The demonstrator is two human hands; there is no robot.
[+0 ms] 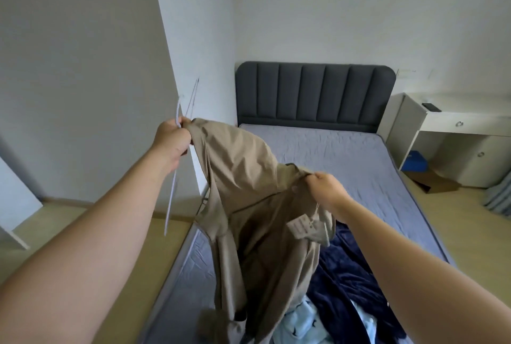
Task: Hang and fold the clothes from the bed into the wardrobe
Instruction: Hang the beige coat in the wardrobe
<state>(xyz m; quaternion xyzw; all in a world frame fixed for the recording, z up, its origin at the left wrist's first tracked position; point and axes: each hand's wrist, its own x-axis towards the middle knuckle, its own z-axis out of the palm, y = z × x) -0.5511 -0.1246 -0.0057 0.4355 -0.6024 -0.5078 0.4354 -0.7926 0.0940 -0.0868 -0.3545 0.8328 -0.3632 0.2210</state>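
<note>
- Our left hand [172, 137] grips a thin white wire hanger [171, 197] and one shoulder of a tan cotton jacket [249, 172].
- Our right hand [325, 189] pinches the jacket's collar, holding it above the grey-sheeted bed [359, 155].

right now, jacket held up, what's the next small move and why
Probably feed the white hanger into the neck of the tan jacket. The left hand grips both hanger and a jacket edge, the right hand pinches fabric above the paper tag, so the jacket hangs spread between them, not yet hung.
</note>
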